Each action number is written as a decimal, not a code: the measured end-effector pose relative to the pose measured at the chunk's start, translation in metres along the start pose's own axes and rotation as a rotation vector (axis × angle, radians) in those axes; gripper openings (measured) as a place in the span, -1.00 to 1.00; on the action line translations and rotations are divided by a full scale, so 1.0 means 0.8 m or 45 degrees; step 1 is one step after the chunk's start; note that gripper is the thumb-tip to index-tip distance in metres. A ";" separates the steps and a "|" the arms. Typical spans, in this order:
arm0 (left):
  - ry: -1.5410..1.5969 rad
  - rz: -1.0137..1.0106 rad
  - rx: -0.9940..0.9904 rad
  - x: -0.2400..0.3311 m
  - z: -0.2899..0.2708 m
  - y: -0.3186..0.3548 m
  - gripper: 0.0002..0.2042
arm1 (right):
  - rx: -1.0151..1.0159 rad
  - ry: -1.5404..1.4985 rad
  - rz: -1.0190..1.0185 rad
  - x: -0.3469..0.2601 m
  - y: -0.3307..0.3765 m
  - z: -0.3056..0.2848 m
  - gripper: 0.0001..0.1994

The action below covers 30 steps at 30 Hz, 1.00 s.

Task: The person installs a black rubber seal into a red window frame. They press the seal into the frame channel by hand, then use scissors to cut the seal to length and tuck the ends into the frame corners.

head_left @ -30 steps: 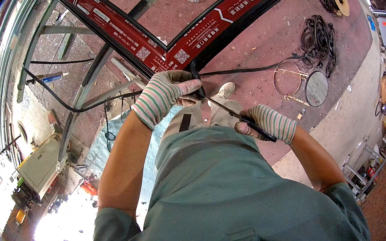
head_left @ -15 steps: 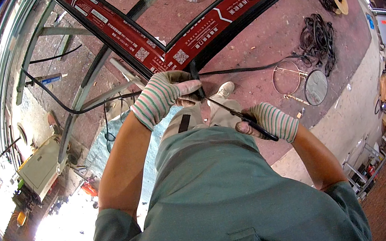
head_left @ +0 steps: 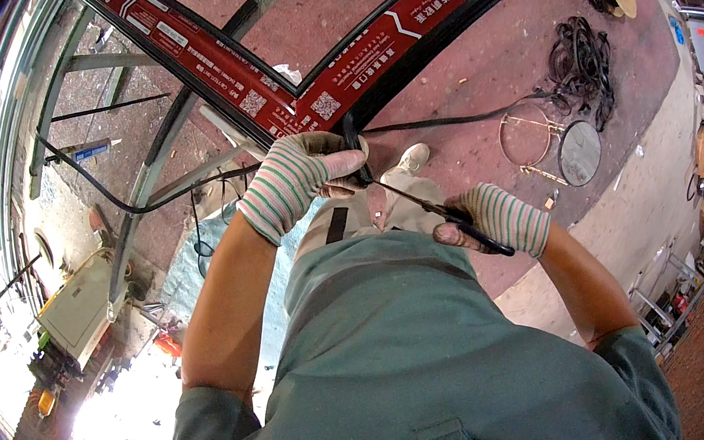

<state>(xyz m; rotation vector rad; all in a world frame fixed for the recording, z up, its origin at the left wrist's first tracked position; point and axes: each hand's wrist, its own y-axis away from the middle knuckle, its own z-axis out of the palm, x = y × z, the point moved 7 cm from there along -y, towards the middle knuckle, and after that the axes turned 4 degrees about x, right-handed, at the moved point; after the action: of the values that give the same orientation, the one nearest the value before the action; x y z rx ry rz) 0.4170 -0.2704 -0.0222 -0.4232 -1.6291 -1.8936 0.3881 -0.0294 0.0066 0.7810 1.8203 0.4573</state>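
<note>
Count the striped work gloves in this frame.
2. One is on the left hand, pinching the black strip at the frame corner; the other is on the right hand, gripping a black-handled tool.

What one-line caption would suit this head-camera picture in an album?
Two striped-gloved hands at a red-taped black frame corner: left hand pinches a black strip, right hand holds a dark-handled tool.

left hand [head_left: 296,178]: striped knit glove, green-pink-white | right hand [head_left: 497,218]: same glove | shirt: teal, short sleeves, red chest marking
</note>
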 end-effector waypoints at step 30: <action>0.014 0.009 0.029 0.001 -0.001 0.000 -0.66 | -0.062 0.040 0.085 -0.002 -0.002 0.006 -0.63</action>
<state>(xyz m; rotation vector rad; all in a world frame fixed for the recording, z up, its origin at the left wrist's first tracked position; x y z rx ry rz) 0.4163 -0.2718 -0.0216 -0.4079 -1.6388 -1.8668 0.3924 -0.0324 0.0050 0.8064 1.8097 0.5581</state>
